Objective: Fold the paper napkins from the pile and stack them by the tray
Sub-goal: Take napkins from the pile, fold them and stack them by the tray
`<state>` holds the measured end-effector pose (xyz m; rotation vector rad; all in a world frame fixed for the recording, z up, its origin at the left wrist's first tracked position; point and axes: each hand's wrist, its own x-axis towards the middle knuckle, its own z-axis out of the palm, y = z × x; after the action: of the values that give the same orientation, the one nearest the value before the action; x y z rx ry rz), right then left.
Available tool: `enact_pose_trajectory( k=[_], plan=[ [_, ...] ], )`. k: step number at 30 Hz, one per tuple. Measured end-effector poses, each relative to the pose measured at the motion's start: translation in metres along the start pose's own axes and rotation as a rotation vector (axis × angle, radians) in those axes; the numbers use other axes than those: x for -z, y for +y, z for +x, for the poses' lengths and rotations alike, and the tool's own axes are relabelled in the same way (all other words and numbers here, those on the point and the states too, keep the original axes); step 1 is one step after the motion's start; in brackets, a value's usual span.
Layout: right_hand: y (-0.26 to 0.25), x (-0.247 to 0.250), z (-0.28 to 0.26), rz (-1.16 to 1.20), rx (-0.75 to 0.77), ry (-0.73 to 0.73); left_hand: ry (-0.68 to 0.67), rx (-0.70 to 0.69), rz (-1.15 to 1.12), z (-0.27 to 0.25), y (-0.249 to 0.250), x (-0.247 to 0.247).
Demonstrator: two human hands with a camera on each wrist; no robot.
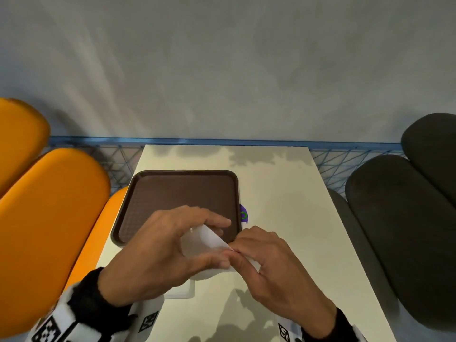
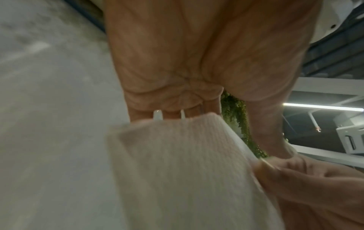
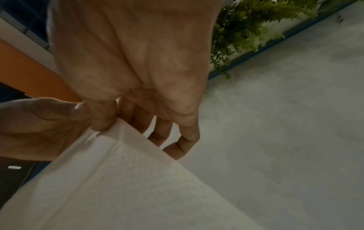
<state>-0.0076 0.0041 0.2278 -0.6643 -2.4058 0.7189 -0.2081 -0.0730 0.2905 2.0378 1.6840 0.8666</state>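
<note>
Now both hands are up over the table [image 1: 283, 193], meeting on one white napkin [image 1: 206, 240] held in the air just above the near right corner of the brown tray [image 1: 138, 193]; the left hand [image 1: 158, 253] curls round it, thumb and fingers gripping the paper from the left, index finger stretched out over the top; the right hand [image 1: 274, 262] pinches the napkin's right corner between thumb and forefinger, its other fingers loosely bent; from the left wrist the napkin [image 2: 177, 163] hangs ribbed and blurred below the left hand [image 2: 197, 62], with the right hand [image 2: 307, 183] nipping its edge at the right; from the right wrist the napkin [image 3: 122, 179] shows a raised fold line near the pinch, the right hand [image 3: 133, 59] above it and the left hand [image 3: 37, 129] holding from the left; under the left wrist, more white paper [image 1: 180, 290] lies flat on the table, whether pile or stack I cannot tell; a purple sticker [image 1: 243, 214] peeks out by the tray's right rim; orange seats [image 1: 47, 218] on the left, dark seats [image 1: 407, 230] on the right, green plant [image 3: 246, 26] beyond.
</note>
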Motion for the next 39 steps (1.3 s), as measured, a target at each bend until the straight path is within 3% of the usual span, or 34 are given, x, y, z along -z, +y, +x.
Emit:
enact_pose_trajectory(
  k=[6,8,10,12,14,18,20,24,26,29,30,33,36,39],
  plan=[
    [0.01,-0.015,-0.017,0.103,-0.003,-0.043,0.084,0.108,-0.14,-0.008,-0.003,-0.006],
    [0.029,-0.019,-0.037,0.082,-0.143,-0.172,0.111,0.195,-0.146,-0.018,-0.011,-0.001],
    [0.047,-0.022,-0.059,-0.08,-0.305,-0.42,0.098,0.27,-0.134,-0.03,-0.021,0.002],
    [0.055,-0.02,-0.072,-0.238,-0.404,-0.526,0.038,0.307,-0.099,-0.039,-0.027,0.0],
    [0.046,-0.021,-0.07,-0.177,-0.428,-0.463,-0.085,0.337,-0.084,-0.043,-0.026,-0.011],
    [0.001,-0.035,-0.044,-0.001,-0.278,-0.539,-0.249,0.299,-0.138,-0.047,-0.02,-0.042],
    [-0.008,-0.046,-0.04,0.084,-0.208,-0.506,-0.209,0.341,-0.191,-0.05,-0.022,-0.036],
    [-0.01,-0.046,-0.032,0.075,-0.236,-0.486,0.073,0.458,-0.38,-0.069,-0.05,-0.005],
    [-0.016,-0.048,-0.024,0.079,-0.255,-0.545,-0.034,0.525,-0.473,-0.078,-0.064,-0.001],
    [-0.03,-0.06,-0.009,0.093,-0.277,-0.612,-0.381,0.582,-0.512,-0.085,-0.078,-0.02],
    [-0.032,-0.066,-0.004,0.105,-0.286,-0.621,-0.392,0.594,-0.539,-0.088,-0.086,-0.027],
    [-0.018,-0.088,0.002,0.24,-0.442,-0.639,-0.215,0.678,-0.608,-0.103,-0.118,-0.032],
    [0.007,-0.119,-0.004,0.383,-0.676,-0.635,-0.006,0.889,-0.785,-0.125,-0.159,-0.029],
    [0.023,-0.154,-0.01,0.584,-0.918,-0.423,0.03,1.028,-0.837,-0.14,-0.201,-0.037]
  ],
)
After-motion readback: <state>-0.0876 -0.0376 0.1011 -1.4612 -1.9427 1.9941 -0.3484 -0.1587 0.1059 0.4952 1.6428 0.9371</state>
